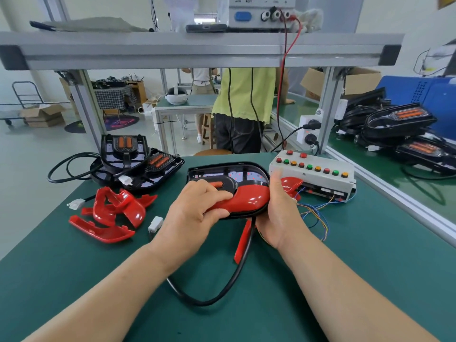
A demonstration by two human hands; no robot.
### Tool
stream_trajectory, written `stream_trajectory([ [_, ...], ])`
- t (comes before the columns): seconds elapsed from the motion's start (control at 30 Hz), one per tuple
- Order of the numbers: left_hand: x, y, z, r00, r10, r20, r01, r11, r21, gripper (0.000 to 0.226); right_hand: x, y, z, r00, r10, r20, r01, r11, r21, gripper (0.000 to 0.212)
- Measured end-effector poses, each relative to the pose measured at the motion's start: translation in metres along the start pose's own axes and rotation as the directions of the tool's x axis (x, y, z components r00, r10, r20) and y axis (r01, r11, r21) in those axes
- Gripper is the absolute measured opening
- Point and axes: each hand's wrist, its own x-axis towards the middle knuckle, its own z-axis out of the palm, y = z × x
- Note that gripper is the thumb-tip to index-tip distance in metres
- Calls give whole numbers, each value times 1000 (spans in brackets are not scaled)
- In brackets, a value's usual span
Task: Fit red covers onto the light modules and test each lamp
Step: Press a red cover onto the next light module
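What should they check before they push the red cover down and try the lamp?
1. The red cover lies on the light module: ok.
2. The left hand pinches the cover: ok.
3. The right hand grips the module's right end: ok.
4. Cover clicked in all round: cannot tell.
5. The black cable plugged into the button box: cannot tell, its end is hidden.

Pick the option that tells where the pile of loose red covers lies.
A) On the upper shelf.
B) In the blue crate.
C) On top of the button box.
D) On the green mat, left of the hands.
D: the pile of red covers lies on the green mat to the left of the left hand, in front of the bare black modules.
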Motion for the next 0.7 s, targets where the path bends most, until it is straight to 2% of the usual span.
stream_trajectory([
  [0.27, 0, 2, -7, 1000, 18, 7, -18, 1000, -1, 36, -1, -1, -1, 1000, 10, 3, -10, 1000, -12, 62],
  [0.5, -2, 4, -4, 996, -85, -13, 83, 992, -94, 34, 0, 1, -5, 999, 13, 44, -13, 1000, -15, 63],
  [0.63, -3, 6, -2, 991, -132, -22, 128, 985, -116, 34, -4, 2, -5, 985, 2, 174, 11, 997, -74, 57],
  [0.7, -3, 7, -2, 990, -140, -34, 135, 983, -123, 34, -5, 3, -6, 980, -38, 194, 59, 992, -107, 62],
])
